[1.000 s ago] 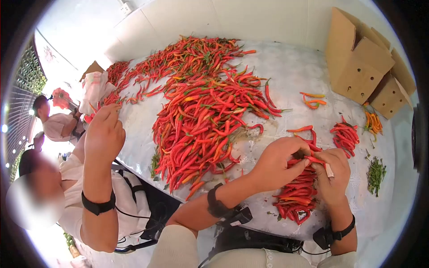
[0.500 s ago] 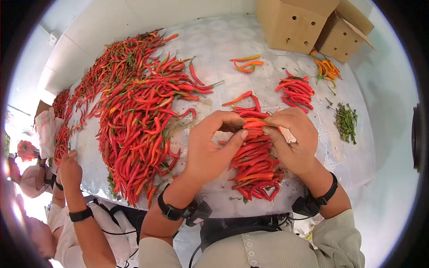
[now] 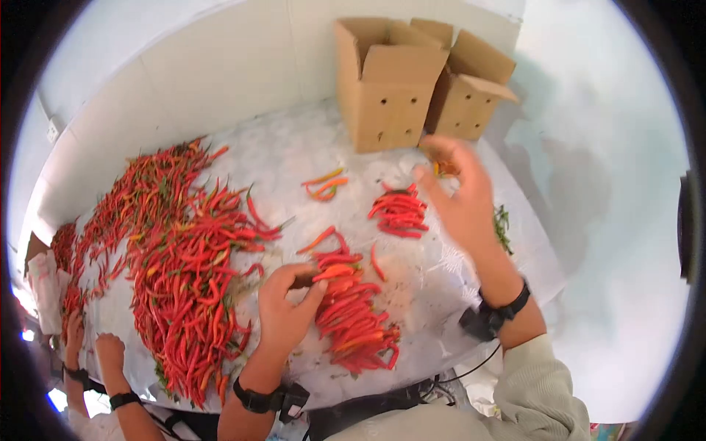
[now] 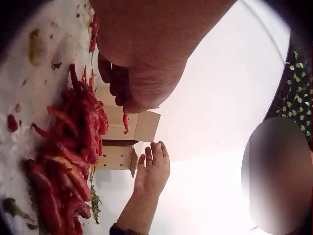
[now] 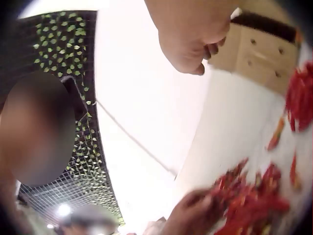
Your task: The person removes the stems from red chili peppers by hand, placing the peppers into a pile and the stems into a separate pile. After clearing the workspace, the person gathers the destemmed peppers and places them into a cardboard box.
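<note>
My left hand [image 3: 290, 305] pinches an orange-red chili pepper [image 3: 334, 272] between thumb and fingers, over the near end of a long stacked row of red chilies [image 3: 353, 316]. In the left wrist view, the chili's tip [image 4: 126, 122] pokes out below the fingertips. My right hand [image 3: 463, 198] is lifted off to the right, its fingers apart and slightly bent, nothing showing between them. It overlaps some orange chilies [image 3: 445, 169] in the head view. A smaller bundle of red chilies [image 3: 399, 212] lies left of it.
A large loose heap of chilies [image 3: 195, 287] covers the table's left side. Two open cardboard boxes [image 3: 393, 110] stand at the back. A few orange-yellow chilies [image 3: 325, 185] lie mid-table, and green stems [image 3: 502, 228] near the right edge. Another person's hand [image 3: 110, 356] is at the far left.
The head view has swung right. My hands have parted: the right one left the chili row and rose toward the right, while the left one stays at the row holding a chili.
</note>
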`<action>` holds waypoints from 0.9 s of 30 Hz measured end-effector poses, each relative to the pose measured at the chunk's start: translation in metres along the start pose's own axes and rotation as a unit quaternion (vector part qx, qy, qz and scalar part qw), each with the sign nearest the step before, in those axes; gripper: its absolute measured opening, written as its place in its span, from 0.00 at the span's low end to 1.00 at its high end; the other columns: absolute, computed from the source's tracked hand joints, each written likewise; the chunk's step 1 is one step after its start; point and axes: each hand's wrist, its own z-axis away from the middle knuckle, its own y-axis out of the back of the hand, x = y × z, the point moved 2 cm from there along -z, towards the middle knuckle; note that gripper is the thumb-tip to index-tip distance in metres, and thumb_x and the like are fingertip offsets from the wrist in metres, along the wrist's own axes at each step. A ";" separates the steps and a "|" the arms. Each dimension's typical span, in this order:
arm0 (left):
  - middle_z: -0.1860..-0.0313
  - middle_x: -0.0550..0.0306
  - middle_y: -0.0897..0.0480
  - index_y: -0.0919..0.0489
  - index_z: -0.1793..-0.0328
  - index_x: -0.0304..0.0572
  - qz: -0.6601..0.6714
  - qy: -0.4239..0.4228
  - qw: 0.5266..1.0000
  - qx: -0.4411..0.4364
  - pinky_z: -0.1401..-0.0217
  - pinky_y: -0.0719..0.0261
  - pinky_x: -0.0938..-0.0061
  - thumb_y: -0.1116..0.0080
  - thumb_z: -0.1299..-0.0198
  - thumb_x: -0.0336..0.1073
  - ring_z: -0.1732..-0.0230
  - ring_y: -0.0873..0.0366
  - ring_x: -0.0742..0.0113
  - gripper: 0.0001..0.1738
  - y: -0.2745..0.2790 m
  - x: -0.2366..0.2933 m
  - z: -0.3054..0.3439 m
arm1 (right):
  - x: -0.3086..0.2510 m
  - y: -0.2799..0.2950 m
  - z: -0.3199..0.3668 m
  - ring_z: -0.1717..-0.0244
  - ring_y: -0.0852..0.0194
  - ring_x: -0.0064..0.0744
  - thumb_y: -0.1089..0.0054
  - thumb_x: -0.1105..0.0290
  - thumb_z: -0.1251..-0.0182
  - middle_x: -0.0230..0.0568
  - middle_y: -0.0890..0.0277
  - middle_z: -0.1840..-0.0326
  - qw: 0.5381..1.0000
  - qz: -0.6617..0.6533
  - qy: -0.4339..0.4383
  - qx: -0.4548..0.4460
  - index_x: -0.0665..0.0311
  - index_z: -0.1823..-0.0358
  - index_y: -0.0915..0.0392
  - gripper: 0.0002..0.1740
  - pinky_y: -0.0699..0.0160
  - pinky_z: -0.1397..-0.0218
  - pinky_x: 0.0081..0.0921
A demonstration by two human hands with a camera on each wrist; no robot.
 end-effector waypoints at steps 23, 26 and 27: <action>0.67 0.53 0.18 0.20 0.60 0.33 -0.100 -0.049 0.994 0.000 0.60 0.22 0.73 0.29 0.49 0.29 0.66 0.20 0.67 0.12 0.011 -0.003 -0.007 | 0.193 0.012 -0.208 0.45 0.21 0.46 0.26 0.54 0.52 0.45 0.18 0.49 0.869 0.465 -0.017 -0.167 0.60 0.47 0.20 0.31 0.23 0.46 0.44; 0.68 0.52 0.17 0.18 0.61 0.35 -0.075 -0.019 0.997 0.013 0.60 0.23 0.70 0.29 0.50 0.31 0.66 0.19 0.62 0.12 0.010 0.000 -0.007 | 0.171 0.023 -0.193 0.49 0.21 0.44 0.28 0.58 0.50 0.39 0.18 0.56 0.856 0.499 -0.015 -0.135 0.58 0.58 0.19 0.19 0.27 0.51 0.43; 0.68 0.51 0.17 0.18 0.62 0.36 -0.062 -0.004 0.998 0.019 0.60 0.23 0.69 0.28 0.51 0.31 0.66 0.18 0.60 0.12 0.010 0.001 -0.007 | 0.162 0.028 -0.188 0.51 0.21 0.43 0.29 0.59 0.49 0.38 0.18 0.58 0.851 0.514 -0.002 -0.110 0.58 0.61 0.19 0.16 0.29 0.52 0.42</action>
